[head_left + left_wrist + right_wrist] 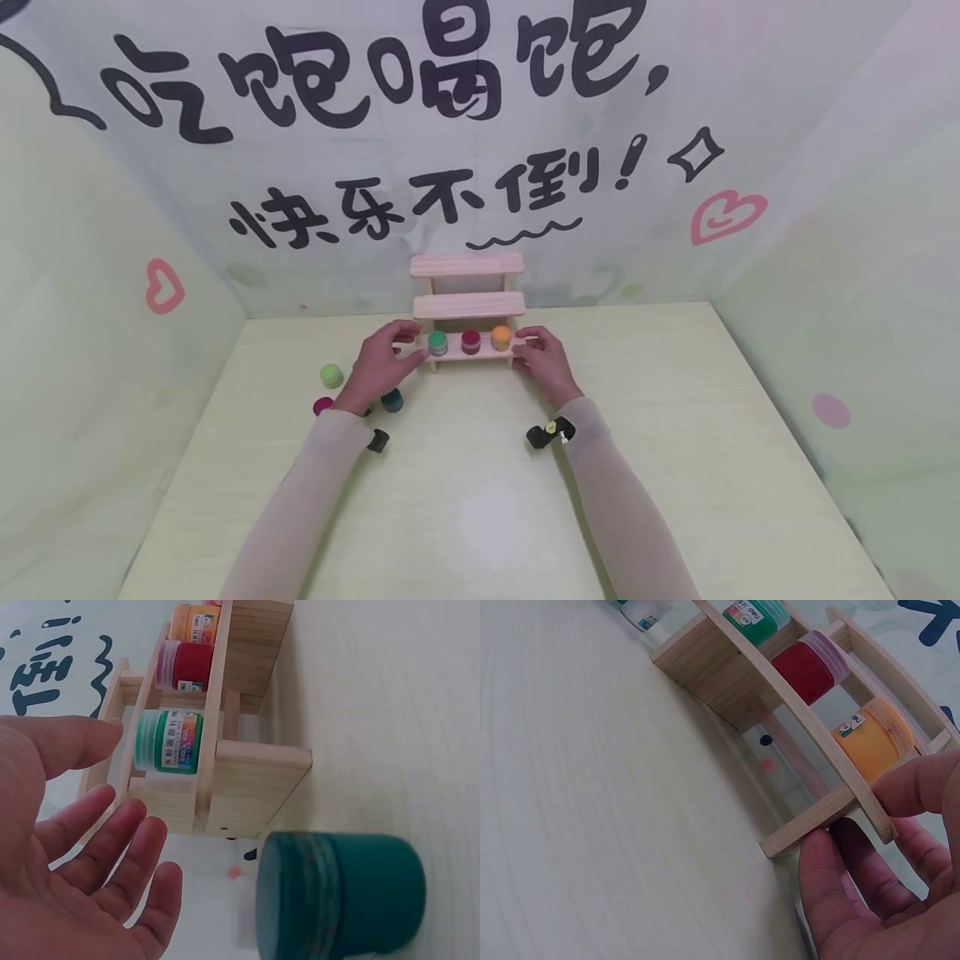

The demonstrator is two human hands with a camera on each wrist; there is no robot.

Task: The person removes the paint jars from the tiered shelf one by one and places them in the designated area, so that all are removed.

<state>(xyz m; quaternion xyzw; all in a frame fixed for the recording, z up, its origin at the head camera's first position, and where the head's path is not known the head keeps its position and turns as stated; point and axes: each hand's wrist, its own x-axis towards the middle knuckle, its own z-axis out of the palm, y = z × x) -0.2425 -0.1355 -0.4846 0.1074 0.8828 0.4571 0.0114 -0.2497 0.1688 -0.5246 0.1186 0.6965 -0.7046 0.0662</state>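
A three-step wooden rack (468, 305) stands against the back wall. On its lowest step sit three small paint jars in a row: a green jar (169, 741), a red jar (810, 666) and an orange jar (875, 740). My left hand (381, 360) is at the rack's left end beside the green jar, fingers loosely spread and holding nothing. My right hand (546, 363) grips the right end of the lowest step, its fingers around the wood next to the orange jar.
Left of the rack, a light green jar (331, 376), a magenta jar (323, 405) and a dark teal jar (392, 401) stand on the pale table (465, 492), some partly hidden by my left wrist. A printed cloth wall (337, 167) closes off the back.
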